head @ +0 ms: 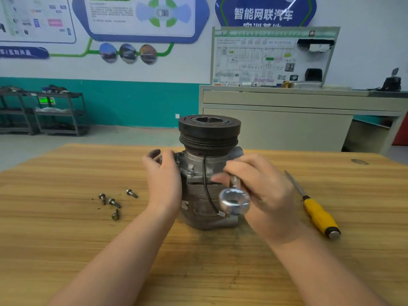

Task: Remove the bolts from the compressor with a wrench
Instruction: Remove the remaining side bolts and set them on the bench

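A grey compressor with a black pulley on top stands upright on the wooden table. My left hand grips its left side, fingers curled round the upper mounting lug. My right hand holds a shiny wrench in front of the compressor's right side; the ring end faces the camera and its far end is hidden behind my fingers. One bolt still sits in the compressor's front flange. Several removed bolts lie loose on the table to the left.
A yellow-handled screwdriver lies on the table to the right of my right hand. Beyond the table stand a beige cabinet with a display board and, at the far left, dark metal shelving.
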